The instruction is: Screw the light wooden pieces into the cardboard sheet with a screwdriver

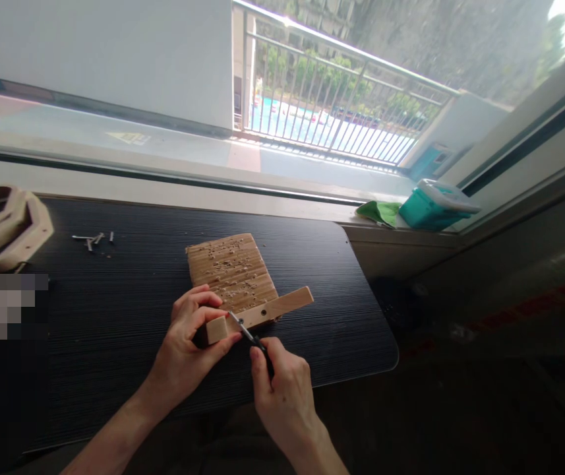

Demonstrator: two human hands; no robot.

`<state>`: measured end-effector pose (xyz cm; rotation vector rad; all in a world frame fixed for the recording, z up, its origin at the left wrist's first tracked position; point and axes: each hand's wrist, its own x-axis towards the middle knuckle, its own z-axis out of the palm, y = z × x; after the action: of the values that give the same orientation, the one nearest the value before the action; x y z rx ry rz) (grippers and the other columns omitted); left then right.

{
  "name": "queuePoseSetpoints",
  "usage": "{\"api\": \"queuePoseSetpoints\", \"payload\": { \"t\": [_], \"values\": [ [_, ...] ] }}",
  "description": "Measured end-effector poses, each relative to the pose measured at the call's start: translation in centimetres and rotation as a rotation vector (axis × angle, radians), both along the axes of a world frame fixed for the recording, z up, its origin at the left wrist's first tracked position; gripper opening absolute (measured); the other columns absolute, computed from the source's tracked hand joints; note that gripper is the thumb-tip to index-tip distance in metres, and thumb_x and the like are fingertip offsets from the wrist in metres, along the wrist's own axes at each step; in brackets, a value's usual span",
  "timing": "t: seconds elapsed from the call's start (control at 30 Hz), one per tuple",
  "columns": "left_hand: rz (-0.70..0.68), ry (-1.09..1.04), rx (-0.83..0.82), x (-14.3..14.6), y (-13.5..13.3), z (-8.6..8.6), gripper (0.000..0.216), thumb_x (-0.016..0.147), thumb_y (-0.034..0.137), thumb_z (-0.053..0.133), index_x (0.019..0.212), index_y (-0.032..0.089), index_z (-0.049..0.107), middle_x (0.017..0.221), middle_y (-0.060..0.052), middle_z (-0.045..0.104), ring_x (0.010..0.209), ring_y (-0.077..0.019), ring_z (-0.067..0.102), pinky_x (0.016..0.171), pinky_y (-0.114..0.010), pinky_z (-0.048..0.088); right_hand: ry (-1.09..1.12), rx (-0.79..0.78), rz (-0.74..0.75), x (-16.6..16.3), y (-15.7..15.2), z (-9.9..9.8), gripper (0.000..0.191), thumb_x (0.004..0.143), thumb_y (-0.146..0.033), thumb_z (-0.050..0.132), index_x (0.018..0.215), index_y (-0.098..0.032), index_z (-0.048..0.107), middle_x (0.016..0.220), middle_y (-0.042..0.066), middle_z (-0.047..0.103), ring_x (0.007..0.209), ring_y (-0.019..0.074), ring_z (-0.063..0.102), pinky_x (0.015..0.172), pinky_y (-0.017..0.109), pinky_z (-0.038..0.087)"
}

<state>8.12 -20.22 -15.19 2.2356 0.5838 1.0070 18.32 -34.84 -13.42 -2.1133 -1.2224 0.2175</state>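
My left hand [190, 330] grips the near end of a wooden piece [289, 303], where a small block [217, 330] stands up from the bar. A dark round hole shows along the bar. My right hand [285, 382] is closed around the dark handle of a slim tool with a metal shaft [241, 324]; its tip meets the bar beside my left fingers, and its exact kind is unclear. Under the far side of the bar lies a ridged, layered brown board [233, 264], strewn with wood crumbs and pocked with small holes.
Several loose screws [95, 240] lie on the black table [128, 277] at the left. A pale wooden frame [29, 221] stands at the far left edge. By the window are a green cloth [380, 212] and a teal box [433, 206]. The table's rounded corner is at right.
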Motion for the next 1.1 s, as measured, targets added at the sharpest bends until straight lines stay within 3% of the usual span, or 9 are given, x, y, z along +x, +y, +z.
{"api": "queuePoseSetpoints", "payload": {
  "t": [0.4, 0.57, 0.7, 0.9, 1.03, 1.1],
  "values": [
    [0.009, -0.001, 0.018, 0.1, -0.1, 0.0, 0.017, 0.075, 0.029, 0.070, 0.088, 0.023, 0.060, 0.103, -0.004, 0.056, 0.117, -0.0277, 0.048, 0.099, -0.049, 0.043, 0.056, -0.006, 0.011, 0.8, 0.2, 0.2, 0.025, 0.093, -0.029, 0.039, 0.083, -0.017, 0.059, 0.063, 0.001, 0.062, 0.055, 0.0145, 0.059, 0.055, 0.025, 0.032],
    [0.016, 0.003, 0.053, 0.0, -0.3, 0.0, 0.017, 0.076, 0.028, 0.068, 0.089, 0.022, 0.059, 0.104, -0.005, 0.055, 0.117, -0.0277, 0.048, 0.098, -0.048, 0.043, 0.016, -0.119, 0.089, 1.6, -0.3, 1.3, 0.026, 0.094, -0.030, 0.038, 0.085, -0.018, 0.059, 0.063, 0.000, 0.062, 0.057, 0.0153, 0.060, 0.055, 0.025, 0.032],
    [0.017, 0.013, 0.091, 0.0, -0.4, 0.0, 0.025, 0.077, 0.028, 0.069, 0.097, 0.021, 0.057, 0.105, -0.006, 0.054, 0.117, -0.0273, 0.047, 0.099, -0.049, 0.041, 0.026, -0.079, 0.148, 2.4, -1.4, 2.3, 0.024, 0.093, -0.030, 0.040, 0.088, -0.018, 0.060, 0.066, 0.000, 0.064, 0.058, 0.0137, 0.059, 0.056, 0.023, 0.035],
    [0.029, -0.016, 0.114, -0.2, -0.6, 0.1, 0.030, 0.076, 0.024, 0.068, 0.101, 0.020, 0.052, 0.108, -0.006, 0.055, 0.117, -0.0266, 0.047, 0.102, -0.050, 0.040, 0.020, 0.117, -0.029, 4.2, -1.9, 2.6, 0.023, 0.091, -0.028, 0.042, 0.102, -0.017, 0.059, 0.089, 0.006, 0.069, 0.080, 0.0164, 0.065, 0.074, 0.026, 0.045],
    [0.027, -0.025, 0.104, -0.2, -0.6, 0.2, 0.024, 0.077, 0.022, 0.065, 0.098, 0.020, 0.052, 0.107, -0.006, 0.054, 0.115, -0.0261, 0.048, 0.101, -0.049, 0.041, 0.075, 0.209, -0.277, 6.5, -0.4, 2.8, 0.034, 0.084, -0.040, 0.053, 0.108, -0.016, 0.056, 0.078, 0.003, 0.067, 0.066, 0.0163, 0.061, 0.066, 0.028, 0.047],
    [0.021, -0.012, 0.114, -0.2, -0.5, 0.2, 0.024, 0.077, 0.022, 0.065, 0.099, 0.021, 0.054, 0.106, -0.006, 0.053, 0.115, -0.0262, 0.047, 0.100, -0.049, 0.041, 0.148, 0.206, -0.242, 7.8, 1.0, 2.9, 0.042, 0.081, -0.044, 0.057, 0.113, -0.016, 0.056, 0.075, 0.001, 0.066, 0.064, 0.0157, 0.060, 0.066, 0.028, 0.047]
  ]
}}
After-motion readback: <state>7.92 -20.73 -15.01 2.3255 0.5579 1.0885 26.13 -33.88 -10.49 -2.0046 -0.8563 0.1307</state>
